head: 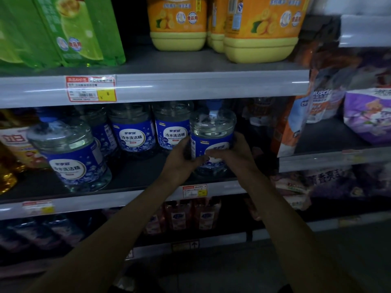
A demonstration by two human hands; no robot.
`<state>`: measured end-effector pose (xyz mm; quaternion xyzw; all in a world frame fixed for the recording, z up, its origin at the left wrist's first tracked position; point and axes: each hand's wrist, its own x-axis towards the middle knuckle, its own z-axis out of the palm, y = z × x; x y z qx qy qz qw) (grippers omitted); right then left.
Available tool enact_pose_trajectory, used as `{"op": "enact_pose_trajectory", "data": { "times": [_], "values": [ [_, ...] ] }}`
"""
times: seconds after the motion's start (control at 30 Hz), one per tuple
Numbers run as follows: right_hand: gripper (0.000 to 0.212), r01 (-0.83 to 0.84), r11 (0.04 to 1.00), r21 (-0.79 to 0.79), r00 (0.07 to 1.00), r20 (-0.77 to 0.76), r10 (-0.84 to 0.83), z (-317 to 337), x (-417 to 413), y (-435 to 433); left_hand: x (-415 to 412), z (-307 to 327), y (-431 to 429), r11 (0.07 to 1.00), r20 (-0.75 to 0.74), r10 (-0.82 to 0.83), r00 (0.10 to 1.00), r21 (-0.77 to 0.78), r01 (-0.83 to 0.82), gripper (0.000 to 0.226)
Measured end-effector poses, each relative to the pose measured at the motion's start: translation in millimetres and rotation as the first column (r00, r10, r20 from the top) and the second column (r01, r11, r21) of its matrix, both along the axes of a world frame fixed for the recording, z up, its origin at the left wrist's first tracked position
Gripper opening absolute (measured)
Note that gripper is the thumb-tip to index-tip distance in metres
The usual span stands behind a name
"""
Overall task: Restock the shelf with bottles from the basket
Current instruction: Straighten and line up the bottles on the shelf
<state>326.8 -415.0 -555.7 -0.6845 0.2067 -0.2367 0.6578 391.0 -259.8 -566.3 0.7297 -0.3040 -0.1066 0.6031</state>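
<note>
A clear bottle with a blue label and blue cap (212,135) stands at the front right of the middle shelf (135,176). My left hand (182,159) grips its left side and my right hand (237,154) wraps its right side and front. Several matching blue-label bottles stand on the same shelf: one near the front left (69,155), and two further back (133,132) (172,127). No basket is in view.
Yellow jugs (177,22) and green packs (63,30) fill the upper shelf. Red-labelled bottles (190,214) sit on the shelf below. Bagged goods (364,115) lie on the neighbouring shelves to the right. A dark gap lies right of the held bottle.
</note>
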Motion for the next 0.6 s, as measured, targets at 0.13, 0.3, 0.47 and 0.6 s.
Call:
{"op": "enact_pose_trajectory", "data": {
  "times": [0.13, 0.3, 0.47, 0.6],
  "values": [
    [0.098, 0.006, 0.999, -0.036, 1.000, -0.013, -0.007, 1.2, -12.7, 2.1, -2.0, -1.1, 3.1, 1.000, 0.006, 0.011, 1.000, 0.005, -0.011, 0.065],
    [0.092, 0.020, 0.996, -0.085, 1.000, 0.007, -0.020, -5.4, -31.2, 1.5, -8.1, -3.5, 9.3, 1.000, -0.011, 0.012, 1.000, -0.026, -0.012, 0.066],
    [0.118, -0.014, 0.992, -0.126, 0.996, 0.089, 0.026, -1.1, -50.9, 5.9, -14.4, -3.2, 14.8, 1.000, 0.028, -0.020, 0.999, -0.020, 0.020, 0.074],
    [0.121, -0.032, 0.978, -0.205, 0.985, 0.159, 0.066, -1.3, -65.3, 5.5, -26.7, 0.3, 17.6, 0.998, 0.070, -0.044, 0.997, -0.031, 0.047, 0.080]
  ]
}}
